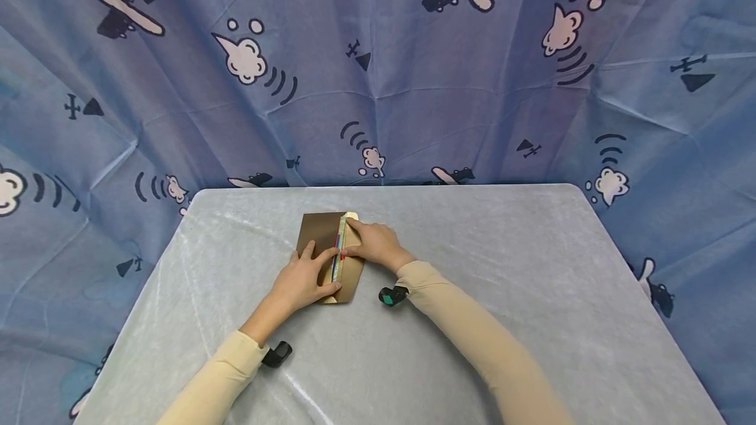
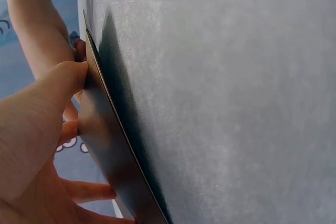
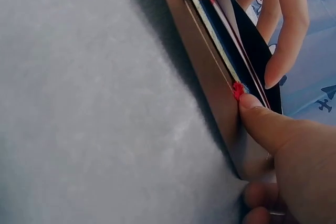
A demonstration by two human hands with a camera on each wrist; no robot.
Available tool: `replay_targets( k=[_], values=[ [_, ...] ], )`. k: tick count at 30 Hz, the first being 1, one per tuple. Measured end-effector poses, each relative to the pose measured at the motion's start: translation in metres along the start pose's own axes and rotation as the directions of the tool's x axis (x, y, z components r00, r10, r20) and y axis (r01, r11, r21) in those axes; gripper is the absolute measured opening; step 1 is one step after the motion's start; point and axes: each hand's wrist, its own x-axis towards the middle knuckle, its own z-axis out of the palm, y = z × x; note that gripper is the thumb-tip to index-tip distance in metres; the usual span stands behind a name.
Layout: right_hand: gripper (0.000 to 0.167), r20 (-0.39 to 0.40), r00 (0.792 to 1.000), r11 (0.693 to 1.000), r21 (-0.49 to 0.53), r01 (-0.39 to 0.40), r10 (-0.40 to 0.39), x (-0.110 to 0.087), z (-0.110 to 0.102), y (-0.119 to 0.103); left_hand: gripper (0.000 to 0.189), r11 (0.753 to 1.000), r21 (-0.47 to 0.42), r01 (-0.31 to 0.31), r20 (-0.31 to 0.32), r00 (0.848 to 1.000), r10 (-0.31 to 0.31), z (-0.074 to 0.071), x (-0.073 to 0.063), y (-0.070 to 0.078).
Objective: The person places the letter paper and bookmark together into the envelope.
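Observation:
A flat brown-gold card folder (image 1: 319, 225) lies at the table's middle left, with a raised, multicoloured strip (image 1: 336, 269) running lengthwise along it. My left hand (image 1: 296, 283) rests on the folder with spread fingers, index and thumb touching the strip's side. From the right, my right hand (image 1: 380, 246) pinches the folder's far right part. In the right wrist view its thumb presses beside a small red bit (image 3: 238, 91) on the layered edges, while other fingers lie round the folder's end. Seen from the left wrist, the brown cover (image 2: 107, 135) hides the strip. What the layers contain cannot be told.
A grey-white cloth covers the table (image 1: 502, 267). Behind it hangs a blue curtain (image 1: 407, 44) printed with planes and clouds. Small black cameras sit on the left wrist (image 1: 277, 354) and right wrist (image 1: 392, 296).

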Motion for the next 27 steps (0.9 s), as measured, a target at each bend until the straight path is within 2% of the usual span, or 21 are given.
replay_targets(
  k=[13, 20, 27],
  values=[
    [0.083, 0.001, 1.0, 0.998, -0.062, 0.01, -0.01, 0.0029, 0.0009, -0.0046, 0.073, 1.0, 0.011, -0.005, -0.011, 1.0, 0.005, 0.0006, 0.0, -0.0004],
    [0.076, 0.003, 1.0, 0.997, -0.075, 0.011, -0.011, 0.0029, 0.0012, -0.0033, 0.074, 1.0, 0.01, -0.002, -0.003, 1.0, 0.002, 0.0011, 0.0001, 0.0002],
    [0.084, 0.013, 1.0, 0.994, -0.107, 0.013, -0.011, 0.003, 0.0018, -0.0038, 0.074, 1.0, 0.011, 0.007, -0.003, 1.0, -0.007, 0.001, -0.0003, 0.001]
  ],
)
